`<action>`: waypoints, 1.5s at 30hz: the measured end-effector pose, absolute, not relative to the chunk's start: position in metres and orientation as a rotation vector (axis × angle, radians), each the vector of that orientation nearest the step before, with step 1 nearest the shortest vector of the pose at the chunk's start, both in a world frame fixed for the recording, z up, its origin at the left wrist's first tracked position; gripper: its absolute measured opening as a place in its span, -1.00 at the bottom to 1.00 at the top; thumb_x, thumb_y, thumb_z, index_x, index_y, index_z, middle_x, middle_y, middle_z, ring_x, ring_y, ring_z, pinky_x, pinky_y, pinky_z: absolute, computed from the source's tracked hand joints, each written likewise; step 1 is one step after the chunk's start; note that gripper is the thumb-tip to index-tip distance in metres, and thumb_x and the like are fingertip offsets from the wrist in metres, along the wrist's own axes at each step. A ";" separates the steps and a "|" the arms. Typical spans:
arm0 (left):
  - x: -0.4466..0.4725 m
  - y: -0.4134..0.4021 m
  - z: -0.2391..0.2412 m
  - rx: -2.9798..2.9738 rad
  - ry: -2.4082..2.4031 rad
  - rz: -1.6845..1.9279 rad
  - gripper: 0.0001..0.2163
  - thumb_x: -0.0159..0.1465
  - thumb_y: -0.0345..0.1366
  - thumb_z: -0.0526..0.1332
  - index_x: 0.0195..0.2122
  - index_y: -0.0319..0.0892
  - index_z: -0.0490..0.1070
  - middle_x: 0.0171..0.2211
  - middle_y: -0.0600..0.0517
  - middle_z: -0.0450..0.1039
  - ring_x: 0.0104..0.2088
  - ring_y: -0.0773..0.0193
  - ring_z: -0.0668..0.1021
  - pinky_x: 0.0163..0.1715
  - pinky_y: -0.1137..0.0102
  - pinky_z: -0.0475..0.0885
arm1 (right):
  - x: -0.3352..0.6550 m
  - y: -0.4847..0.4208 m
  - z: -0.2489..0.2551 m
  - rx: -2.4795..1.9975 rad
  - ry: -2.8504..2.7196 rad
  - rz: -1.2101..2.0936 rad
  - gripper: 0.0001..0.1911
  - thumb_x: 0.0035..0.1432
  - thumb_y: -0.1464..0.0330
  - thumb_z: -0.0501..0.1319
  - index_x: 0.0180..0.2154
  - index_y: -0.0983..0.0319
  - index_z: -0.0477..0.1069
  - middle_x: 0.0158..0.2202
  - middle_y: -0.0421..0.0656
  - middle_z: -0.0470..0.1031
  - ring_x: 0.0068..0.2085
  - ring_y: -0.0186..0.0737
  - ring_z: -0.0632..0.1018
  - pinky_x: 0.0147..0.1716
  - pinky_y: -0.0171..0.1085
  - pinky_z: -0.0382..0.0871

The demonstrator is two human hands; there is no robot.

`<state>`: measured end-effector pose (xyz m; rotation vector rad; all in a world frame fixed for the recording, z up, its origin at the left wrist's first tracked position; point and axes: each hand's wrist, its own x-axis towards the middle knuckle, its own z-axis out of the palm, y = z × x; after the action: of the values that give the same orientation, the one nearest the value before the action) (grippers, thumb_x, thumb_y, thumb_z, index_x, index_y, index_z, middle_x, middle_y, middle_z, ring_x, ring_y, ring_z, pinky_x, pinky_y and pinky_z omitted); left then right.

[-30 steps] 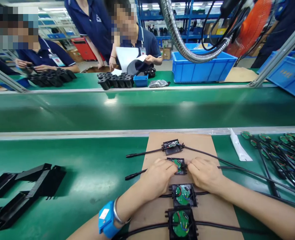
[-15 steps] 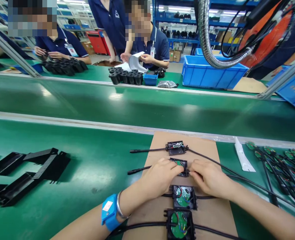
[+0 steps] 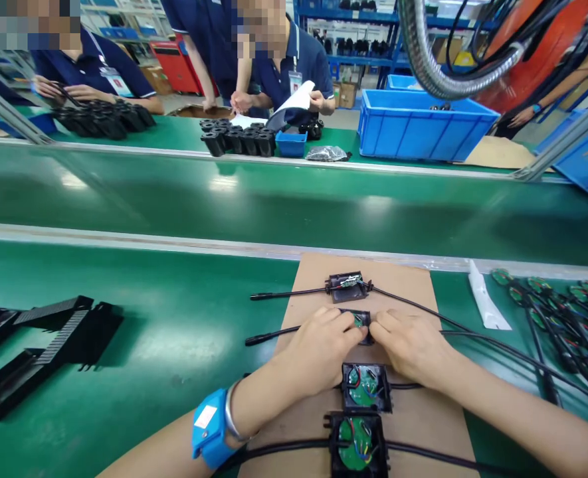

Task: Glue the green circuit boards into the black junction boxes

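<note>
Junction box (image 3: 361, 323): on cardboard mat (image 3: 413, 279), pinched from both sides.
Left hand (image 3: 323, 345): grip closed on box.
Right hand (image 3: 408, 345): same.
Nearby: open boxes (image 3: 366, 387), cables (image 3: 547, 332).

Small black junction box (image 3: 361, 320), open-topped, with a green circuit board and red wiring showing inside; largely covered. Lay flat on the brown cardboard sheet (image 3: 413, 292), near its middle. A black cable (image 3: 268, 336) ran from its left side off the cardboard's left edge; another cable (image 3: 478, 335) ran from its right side past the cardboard's right edge.
</note>
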<state>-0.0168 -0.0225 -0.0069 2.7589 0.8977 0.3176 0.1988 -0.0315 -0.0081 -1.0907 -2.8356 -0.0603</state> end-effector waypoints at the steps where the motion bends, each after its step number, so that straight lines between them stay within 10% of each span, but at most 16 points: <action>1: -0.015 -0.023 -0.005 2.750 0.921 0.277 -0.66 0.06 -0.56 0.13 -0.13 -0.22 0.40 -0.25 -0.06 0.42 -0.22 0.11 0.44 -0.20 0.23 0.35 | 0.198 -0.032 -0.009 -1.067 -2.867 -0.067 -0.76 0.20 0.59 -0.05 -0.34 0.25 0.33 -0.39 -0.09 0.36 -0.39 -0.19 0.33 -0.50 -0.25 0.07; 20: -0.013 -0.029 -0.008 2.805 0.950 0.221 -0.47 0.07 -0.57 0.11 0.12 -0.25 0.31 0.12 -0.13 0.37 -0.05 0.05 0.47 -0.11 0.15 0.39 | 0.198 -0.029 -0.026 -1.225 -2.365 0.379 -0.76 0.20 0.55 0.04 -0.43 0.28 0.41 -0.43 -0.10 0.41 -0.33 -0.19 0.35 -0.30 -0.23 0.24; 30: -0.044 0.019 0.004 2.462 1.354 0.607 -0.73 0.16 -0.47 0.20 -0.10 -0.18 0.44 -0.09 -0.08 0.46 -0.06 0.10 0.47 -0.03 0.15 0.39 | 0.214 0.014 0.000 -1.417 -2.266 0.415 -0.82 0.15 0.46 0.18 -0.17 0.28 0.44 -0.19 -0.02 0.50 -0.11 -0.07 0.43 -0.08 -0.09 0.29; 34: -0.050 0.038 0.006 2.425 1.456 0.526 -0.95 0.20 -0.43 0.19 -0.33 -0.19 0.42 -0.33 -0.01 0.51 -0.26 0.15 0.54 -0.22 0.27 0.45 | 0.210 0.023 -0.008 -1.487 -2.182 0.428 -0.82 0.13 0.51 0.13 -0.17 0.31 0.34 -0.27 -0.04 0.48 -0.23 -0.14 0.49 -0.23 -0.19 0.36; 45: -0.034 0.024 0.027 2.468 1.598 0.252 -0.81 0.34 -0.32 0.04 -0.19 -0.13 0.44 -0.25 -0.04 0.57 -0.24 0.08 0.61 -0.30 0.31 0.43 | 0.176 0.024 0.053 -1.573 -2.670 -0.031 -0.76 0.30 0.41 -0.01 -0.24 0.27 0.43 -0.27 -0.05 0.47 -0.32 -0.15 0.50 -0.44 -0.27 0.16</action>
<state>-0.0340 0.0238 0.0269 2.4684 1.5980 0.2520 0.1758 0.0239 0.0526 -1.5733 -2.6699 -0.0305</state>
